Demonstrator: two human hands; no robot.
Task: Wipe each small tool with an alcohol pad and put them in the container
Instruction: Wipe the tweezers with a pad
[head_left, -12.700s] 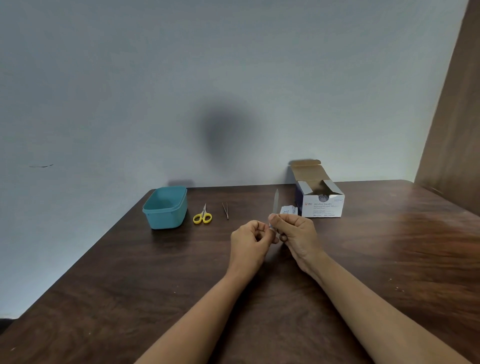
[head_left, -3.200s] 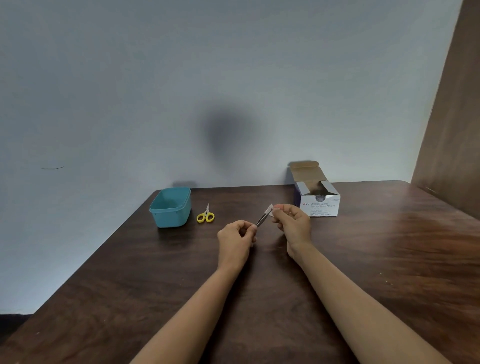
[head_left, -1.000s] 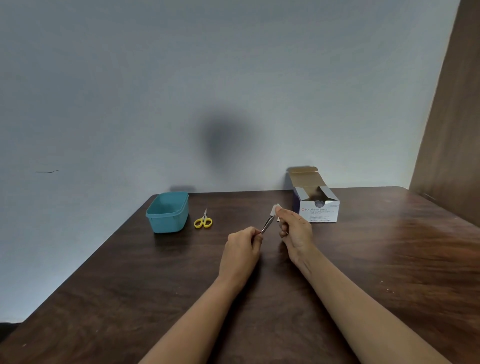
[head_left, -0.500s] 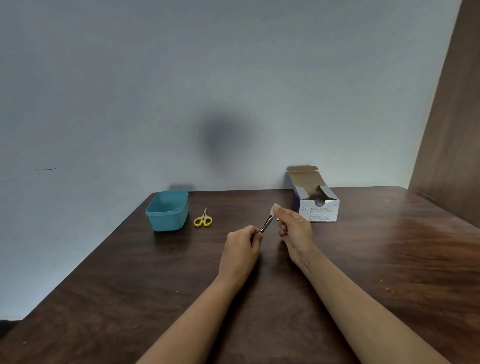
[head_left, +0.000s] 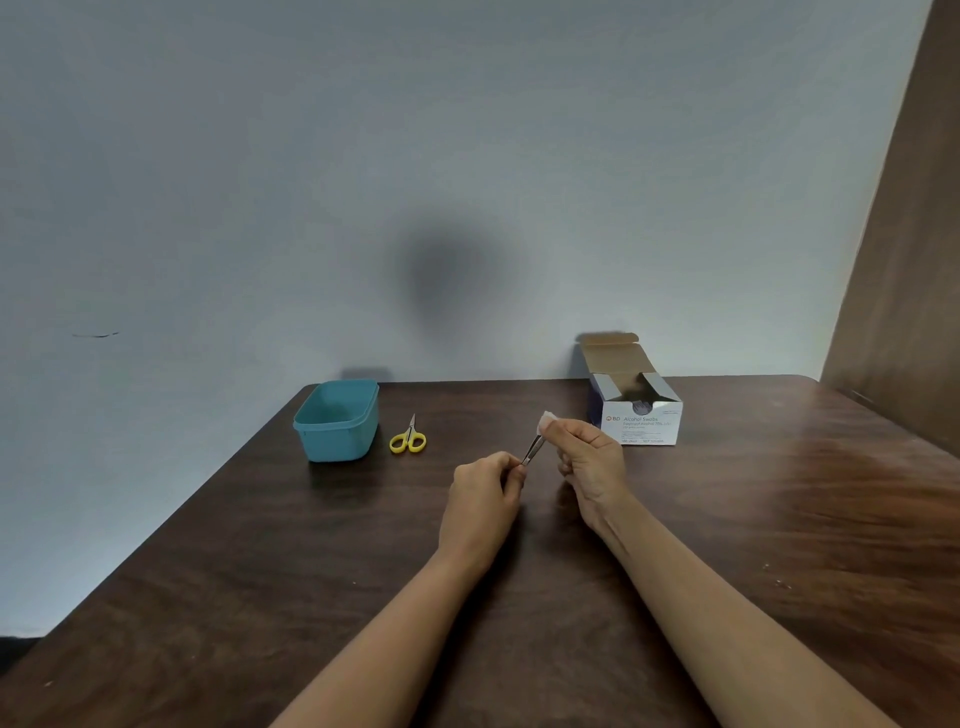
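- Left hand (head_left: 485, 488) pinches the near end of the slim metal tool (head_left: 532, 451). Right hand (head_left: 589, 467) pinches the alcohol pad (head_left: 545, 418) around its far tip, above the surface (head_left: 779, 519).
- Risk: the left pinch is narrow. A hard pull with the pad may slip the tool free.
- Scissors (head_left: 409, 440) lie at 11 o'clock, probably unwiped. Skipping them leaves the task incomplete.
- Container (head_left: 337, 421) stands just beyond, at 10 o'clock. A careless toss may miss its rim.

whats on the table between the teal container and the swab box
Only the yellow scissors, close beside the container; the rest is bare wood, in the head view.
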